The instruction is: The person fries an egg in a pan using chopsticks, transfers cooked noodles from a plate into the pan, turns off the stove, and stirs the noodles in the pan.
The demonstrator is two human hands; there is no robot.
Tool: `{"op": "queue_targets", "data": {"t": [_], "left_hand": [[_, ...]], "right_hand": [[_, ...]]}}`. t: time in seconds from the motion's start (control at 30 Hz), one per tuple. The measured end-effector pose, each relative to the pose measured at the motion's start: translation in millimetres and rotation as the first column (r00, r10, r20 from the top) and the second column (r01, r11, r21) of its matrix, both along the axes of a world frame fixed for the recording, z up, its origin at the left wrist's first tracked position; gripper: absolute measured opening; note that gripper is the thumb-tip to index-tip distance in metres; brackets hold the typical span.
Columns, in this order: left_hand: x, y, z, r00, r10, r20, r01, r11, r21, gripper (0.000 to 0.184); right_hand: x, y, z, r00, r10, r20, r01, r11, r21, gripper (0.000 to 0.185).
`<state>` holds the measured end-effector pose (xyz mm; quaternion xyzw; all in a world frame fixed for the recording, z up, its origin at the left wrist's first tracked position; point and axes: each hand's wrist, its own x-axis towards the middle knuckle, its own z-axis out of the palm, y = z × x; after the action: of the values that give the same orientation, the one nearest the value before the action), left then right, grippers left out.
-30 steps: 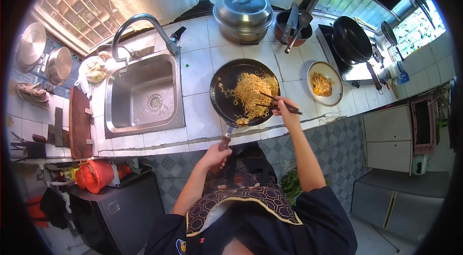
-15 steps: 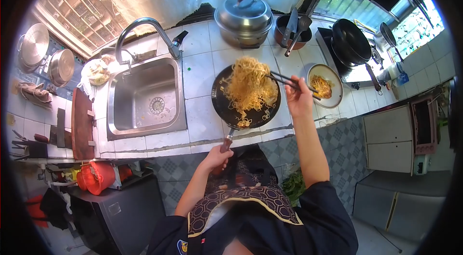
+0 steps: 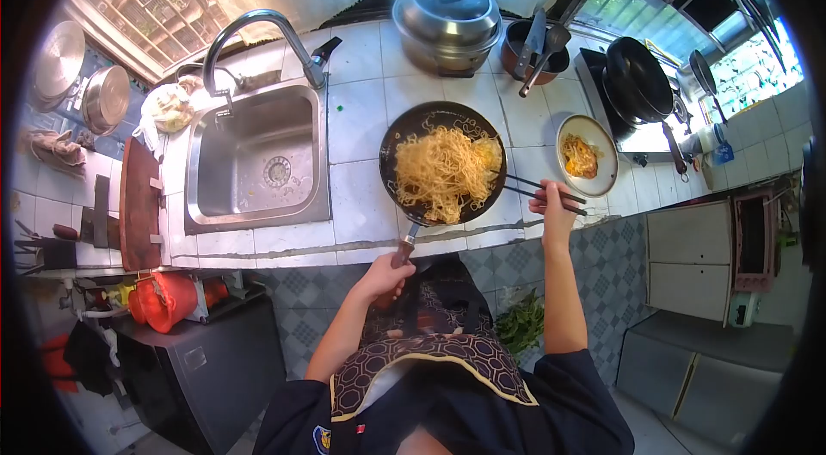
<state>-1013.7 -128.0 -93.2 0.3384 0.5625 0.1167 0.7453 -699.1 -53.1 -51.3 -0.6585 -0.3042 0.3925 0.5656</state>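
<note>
My left hand [image 3: 384, 279] is closed round the wooden handle of a black frying pan [image 3: 444, 112] on the tiled counter. A heap of noodles [image 3: 443, 167] lies in the pan, with bare pan showing along its far side. In my right hand [image 3: 555, 204] is a pair of dark chopsticks [image 3: 527, 185]. Their tips point left and reach the right rim of the pan, close to the noodles. Just beyond my right hand stands a plate [image 3: 605, 179] with fried egg [image 3: 580, 157] on it.
At the left is a steel sink [image 3: 258, 154] with a curved faucet [image 3: 258, 18]. A lidded steel pot [image 3: 447, 21] stands at the back, beside a brown pot [image 3: 516, 46] bearing a knife [image 3: 533, 38] and a spatula [image 3: 551, 51]. On the stove, right, sits a black wok [image 3: 638, 81].
The lifted noodles have dropped back into the pan. My right hand and the chopsticks have come down toward me and slightly right. My left hand keeps hold of the pan handle.
</note>
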Motion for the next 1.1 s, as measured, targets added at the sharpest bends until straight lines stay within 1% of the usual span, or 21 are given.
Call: {"op": "queue_targets", "data": {"t": [0.13,0.23,0.27,0.33,0.37,0.43,0.47,0.5,0.57,0.63,0.7,0.73,0.77,0.8,0.83,0.87,0.9,0.97,1.0,1.03,1.1], "left_hand": [[4,1,3,1.0,0.0,-0.011,0.0,1.0,-0.016,0.018],[4,3,4,1.0,-0.001,-0.023,0.0,1.0,-0.016,0.018],[4,2,4,1.0,-0.004,-0.026,0.004,1.0,-0.008,0.018],[5,3,5,1.0,0.002,-0.021,-0.002,1.0,-0.018,0.018],[5,2,4,1.0,0.013,-0.012,-0.013,1.0,-0.023,0.018],[3,2,1,1.0,0.012,-0.012,-0.012,1.0,-0.016,0.018],[3,1,0,1.0,0.007,-0.008,-0.007,1.0,-0.001,0.018],[4,1,1,1.0,0.008,-0.006,-0.008,1.0,-0.001,0.018],[4,3,4,1.0,-0.003,-0.013,0.002,1.0,-0.027,0.019],[5,4,4,1.0,0.001,-0.01,-0.001,1.0,-0.021,0.019],[3,1,3,1.0,0.01,-0.012,-0.01,1.0,-0.023,0.019],[3,1,1,1.0,0.008,-0.006,-0.008,1.0,-0.019,0.02],[3,2,0,1.0,0.0,0.001,0.001,1.0,-0.013,0.02],[3,2,1,1.0,-0.007,0.002,0.007,1.0,-0.011,0.02],[4,3,3,1.0,-0.005,-0.012,0.005,1.0,-0.015,0.019],[4,3,4,1.0,-0.001,-0.027,0.001,1.0,-0.02,0.019],[4,2,3,1.0,-0.003,-0.028,0.003,1.0,-0.02,0.019],[3,2,1,1.0,-0.006,-0.018,0.006,1.0,-0.012,0.019],[3,3,2,1.0,-0.009,-0.022,0.009,1.0,-0.007,0.019],[4,3,3,1.0,-0.004,-0.028,0.003,1.0,-0.019,0.02],[5,3,2,0.999,-0.002,-0.032,0.001,0.999,-0.033,0.02]], "right_hand": [[-27,12,5,0.995,0.092,-0.049,-0.089,0.994,0.061,0.018],[-55,33,-34,0.984,0.09,-0.151,-0.082,0.995,0.062,0.016],[-62,37,-50,0.976,0.157,-0.153,-0.149,0.987,0.062,0.016],[-72,37,-57,0.944,0.302,-0.136,-0.292,0.953,0.084,0.017],[-69,38,-53,0.944,0.299,-0.142,-0.29,0.954,0.08,0.017],[-52,45,-43,0.986,0.164,-0.018,-0.158,0.973,0.169,0.018],[-45,47,-38,0.982,0.169,0.088,-0.183,0.967,0.177,0.017],[-45,45,-33,0.981,0.17,0.09,-0.184,0.967,0.176,0.017],[-46,34,-23,0.902,0.43,-0.031,-0.429,0.902,0.039,0.015],[-47,26,-2,0.911,0.41,-0.037,-0.409,0.912,0.031,0.013],[-45,19,14,0.886,0.459,0.069,-0.462,0.886,0.039,0.012],[-47,16,19,0.836,0.549,0.007,-0.547,0.835,-0.064,0.009],[-49,15,18,0.839,0.544,0.005,-0.543,0.837,-0.064,0.009],[-51,16,18,0.703,0.675,0.223,-0.681,0.73,-0.063,0.008],[-52,19,18,0.51,0.746,0.428,-0.794,0.6,-0.1,0.007],[-52,23,17,0.613,0.713,0.342,-0.742,0.668,-0.062,0.006],[-49,29,15,0.615,0.711,0.34,-0.74,0.669,-0.062,0.006],[-42,42,12,0.687,0.5,0.526,-0.618,0.784,0.062,0.006],[-43,42,10,0.755,0.499,0.426,-0.58,0.811,0.078,0.007],[-47,36,9,0.758,0.496,0.425,-0.578,0.812,0.083,0.007],[-74,17,13,0.853,0.515,0.085,-0.522,0.845,0.119,0.008]]}}
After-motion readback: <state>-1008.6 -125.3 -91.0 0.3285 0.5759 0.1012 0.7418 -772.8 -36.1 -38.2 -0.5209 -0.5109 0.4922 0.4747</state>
